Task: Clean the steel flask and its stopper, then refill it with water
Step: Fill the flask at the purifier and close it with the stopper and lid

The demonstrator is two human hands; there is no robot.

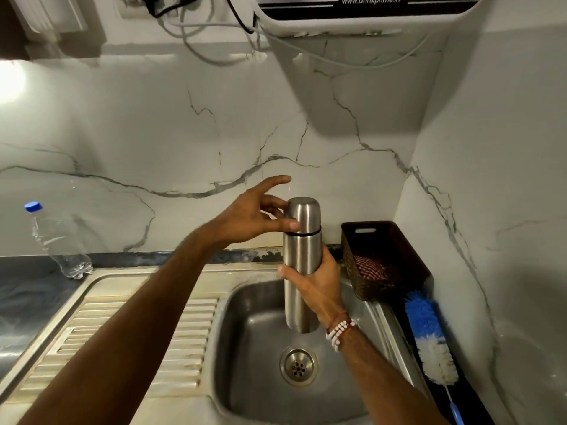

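The flask (302, 265) was held upright above the sink (245, 348), gripped around its middle by the right hand (319, 280). Its cap (304, 213) was seated on top and was pinched between the thumb and fingers of the left hand (248, 219), the index finger being stretched out. A brown basket (356, 271) stood near, to the right.

1. A dark countertop (18, 289) is fitted with a steel sink unit (147, 273), made up of a ribbed drainboard (129, 342) and a basin (254, 363).
2. A clear plastic bottle (59, 240) with a blue cap is stood at the sink's back left corner.
3. A brown woven basket (395, 240) is set just right of the basin.
4. A blue-and-white bottle brush (429, 335) is laid on the dark strip in front of the basket.
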